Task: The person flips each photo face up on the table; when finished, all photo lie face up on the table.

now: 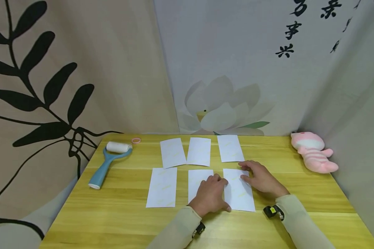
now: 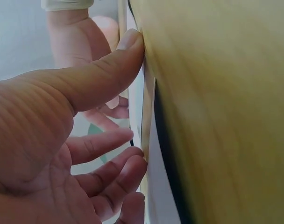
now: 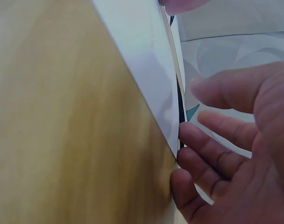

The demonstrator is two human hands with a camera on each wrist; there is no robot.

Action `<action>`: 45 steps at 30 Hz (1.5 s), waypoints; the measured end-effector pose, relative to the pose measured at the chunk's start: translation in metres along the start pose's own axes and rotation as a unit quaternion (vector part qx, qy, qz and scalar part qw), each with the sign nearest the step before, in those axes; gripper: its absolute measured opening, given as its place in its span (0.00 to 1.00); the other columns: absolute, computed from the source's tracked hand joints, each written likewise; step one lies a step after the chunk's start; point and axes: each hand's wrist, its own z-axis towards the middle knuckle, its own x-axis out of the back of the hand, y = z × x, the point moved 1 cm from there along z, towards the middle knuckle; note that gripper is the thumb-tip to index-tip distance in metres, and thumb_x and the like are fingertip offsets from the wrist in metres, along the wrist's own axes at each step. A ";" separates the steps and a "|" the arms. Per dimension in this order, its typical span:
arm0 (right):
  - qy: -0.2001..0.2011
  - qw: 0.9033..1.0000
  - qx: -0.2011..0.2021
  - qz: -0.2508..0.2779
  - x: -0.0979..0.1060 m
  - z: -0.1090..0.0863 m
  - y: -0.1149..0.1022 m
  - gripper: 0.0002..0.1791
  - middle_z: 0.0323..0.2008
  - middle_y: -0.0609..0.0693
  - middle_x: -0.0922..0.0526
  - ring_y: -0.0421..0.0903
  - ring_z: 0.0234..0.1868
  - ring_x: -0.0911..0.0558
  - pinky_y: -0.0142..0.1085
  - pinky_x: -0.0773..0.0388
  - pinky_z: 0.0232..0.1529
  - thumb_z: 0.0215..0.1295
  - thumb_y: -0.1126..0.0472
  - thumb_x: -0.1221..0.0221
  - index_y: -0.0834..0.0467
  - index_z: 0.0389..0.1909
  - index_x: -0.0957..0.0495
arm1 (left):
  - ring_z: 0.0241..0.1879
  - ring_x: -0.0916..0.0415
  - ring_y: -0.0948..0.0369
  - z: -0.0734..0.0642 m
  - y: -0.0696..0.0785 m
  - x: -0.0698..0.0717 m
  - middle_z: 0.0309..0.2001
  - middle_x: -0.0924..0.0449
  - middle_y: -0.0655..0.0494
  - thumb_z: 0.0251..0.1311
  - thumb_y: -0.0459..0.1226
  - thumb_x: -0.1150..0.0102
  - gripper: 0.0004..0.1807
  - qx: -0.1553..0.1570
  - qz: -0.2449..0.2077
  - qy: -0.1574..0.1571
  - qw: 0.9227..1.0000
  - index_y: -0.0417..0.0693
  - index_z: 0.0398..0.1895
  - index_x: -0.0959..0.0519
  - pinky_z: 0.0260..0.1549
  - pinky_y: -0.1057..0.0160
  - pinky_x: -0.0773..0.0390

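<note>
Left grip (image 1: pixel 210 196) and right grip (image 1: pixel 264 178) at either side of a white card (image 1: pixel 239 193), fingers apart

Pale cloth (image 1: pixel 121 69) hangs behind and beside the desk, printed with dark leaves (image 1: pixel 38 51), a faint flower (image 1: pixel 224 103) and black writing (image 1: pixel 292 31). Before it lies the desk (image 1: pixel 112 218), its top yellowish wood.

Two light sleeves (image 1: pixel 305 223) reach in from the near edge. Both grips are relaxed rather than clamped. On the left, the fingertips meet the card's left edge, with the thumb spread down toward its lower left corner. On the right, the fingers are at the card's upper right corner, the thumb held apart from them.

At the desk's left lies a blue-handled roller (image 1: pixel 102 171) with a white head pointing away. At the far right corner, a pink plush toy (image 1: pixel 314 154) lies on its back or side; which, I cannot tell.

Between them are six white cards in two rows of three, lightly marked in yellow. The one between the grips is the right card of the near row; the left grip partly covers the middle card (image 1: pixel 197 180) beside it.

Each wrist wears a small black device (image 1: pixel 270 211). Smallest is a pink ring (image 1: pixel 136 140), near the roller's head.
</note>
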 end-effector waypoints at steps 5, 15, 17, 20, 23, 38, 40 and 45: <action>0.003 1.000 -0.007 0.008 0.001 0.002 0.001 0.23 0.53 0.54 0.16 0.50 0.53 0.20 0.52 0.21 0.59 0.73 0.65 0.36 0.60 0.67 0.22 | 0.49 0.26 0.59 0.002 0.002 -0.002 0.55 0.22 0.55 0.38 0.62 0.14 0.53 0.008 0.000 -0.004 1.000 0.50 0.68 0.23 0.45 0.58 0.21; 0.028 0.997 -0.007 0.077 0.012 0.003 -0.002 0.20 0.50 0.55 0.15 0.51 0.53 0.18 0.33 0.21 0.50 0.73 0.71 0.40 0.59 0.64 0.21 | 0.46 0.23 0.58 0.006 -0.002 -0.003 0.57 0.24 0.50 0.43 0.54 0.12 0.53 0.024 -0.069 -0.010 0.997 0.45 0.72 0.27 0.49 0.64 0.19; 0.026 0.994 -0.006 0.104 0.013 0.003 -0.004 0.19 0.49 0.56 0.14 0.50 0.52 0.17 0.31 0.20 0.49 0.73 0.71 0.39 0.60 0.63 0.20 | 0.43 0.23 0.58 0.006 -0.003 -0.002 0.56 0.23 0.50 0.44 0.51 0.12 0.51 0.027 -0.084 -0.010 0.996 0.45 0.72 0.27 0.48 0.64 0.19; 0.024 0.990 -0.013 0.140 0.015 0.003 -0.006 0.18 0.48 0.57 0.13 0.47 0.49 0.15 0.29 0.18 0.46 0.74 0.70 0.38 0.63 0.62 0.20 | 0.42 0.23 0.59 0.007 -0.004 0.000 0.55 0.22 0.50 0.46 0.49 0.13 0.49 0.026 -0.101 -0.016 0.994 0.47 0.72 0.26 0.47 0.64 0.19; 0.015 0.984 -0.030 0.175 0.019 0.003 -0.010 0.17 0.49 0.59 0.14 0.43 0.45 0.15 0.30 0.17 0.40 0.75 0.68 0.38 0.65 0.62 0.21 | 0.42 0.24 0.60 0.006 -0.003 0.001 0.52 0.21 0.52 0.49 0.49 0.14 0.46 0.023 -0.120 -0.021 0.992 0.48 0.72 0.26 0.46 0.64 0.20; 0.058 0.958 -0.023 0.281 0.029 0.000 -0.036 0.15 0.47 0.55 0.12 0.42 0.39 0.13 0.37 0.14 0.39 0.76 0.56 0.36 0.63 0.54 0.18 | 0.53 0.15 0.63 0.002 0.008 0.009 0.62 0.19 0.56 0.68 0.59 0.33 0.39 -0.019 -0.404 -0.041 0.914 0.51 0.75 0.28 0.46 0.68 0.17; 0.060 0.955 -0.007 0.290 0.029 0.001 -0.040 0.15 0.43 0.51 0.13 0.44 0.36 0.13 0.38 0.13 0.38 0.77 0.56 0.37 0.63 0.53 0.18 | 0.55 0.15 0.63 0.001 0.010 0.010 0.63 0.19 0.57 0.68 0.59 0.34 0.37 -0.016 -0.439 -0.047 0.897 0.54 0.75 0.29 0.47 0.67 0.16; 0.052 0.952 0.019 0.300 0.028 0.003 -0.047 0.14 0.41 0.51 0.14 0.45 0.35 0.13 0.40 0.10 0.39 0.79 0.57 0.39 0.64 0.53 0.19 | 0.55 0.15 0.64 0.000 0.012 0.012 0.63 0.19 0.59 0.72 0.55 0.36 0.31 -0.004 -0.495 -0.035 0.868 0.58 0.74 0.28 0.45 0.66 0.15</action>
